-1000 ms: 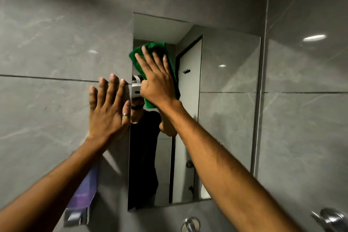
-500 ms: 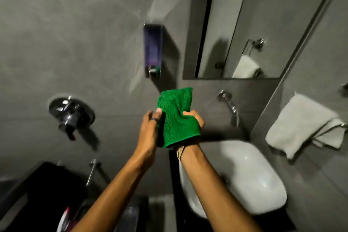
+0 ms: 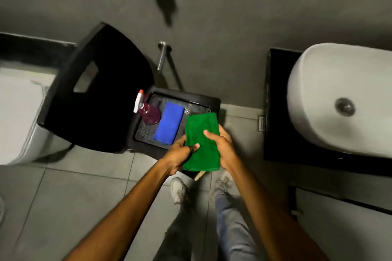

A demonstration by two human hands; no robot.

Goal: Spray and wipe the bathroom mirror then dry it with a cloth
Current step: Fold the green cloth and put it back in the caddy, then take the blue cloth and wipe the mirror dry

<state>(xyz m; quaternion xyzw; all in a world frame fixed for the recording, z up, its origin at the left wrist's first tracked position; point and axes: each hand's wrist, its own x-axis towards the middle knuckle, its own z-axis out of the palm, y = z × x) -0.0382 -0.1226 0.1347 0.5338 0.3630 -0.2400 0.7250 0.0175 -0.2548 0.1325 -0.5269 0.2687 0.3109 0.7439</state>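
Observation:
A folded green cloth (image 3: pixel 201 144) is held in both hands over the front corner of a black chair seat. My left hand (image 3: pixel 182 152) grips its left edge with the thumb on top. My right hand (image 3: pixel 220 142) grips its right side. On the seat (image 3: pixel 191 101) lies a folded blue cloth (image 3: pixel 169 123). Beside it, to the left, stands a spray bottle (image 3: pixel 147 110) with pink liquid and a white trigger head. The mirror is out of view.
The black chair's backrest (image 3: pixel 95 87) leans to the left, near a white toilet (image 3: pixel 19 112). A white basin (image 3: pixel 339 99) sits on a black counter (image 3: pixel 275 133) at the right. A chrome pipe (image 3: pixel 162 55) sticks out of the grey wall. My feet stand on grey floor tiles.
The view has swung down from the mirror to the chair and floor. The green cloth came off the mirror and is now held in both hands over the seat.

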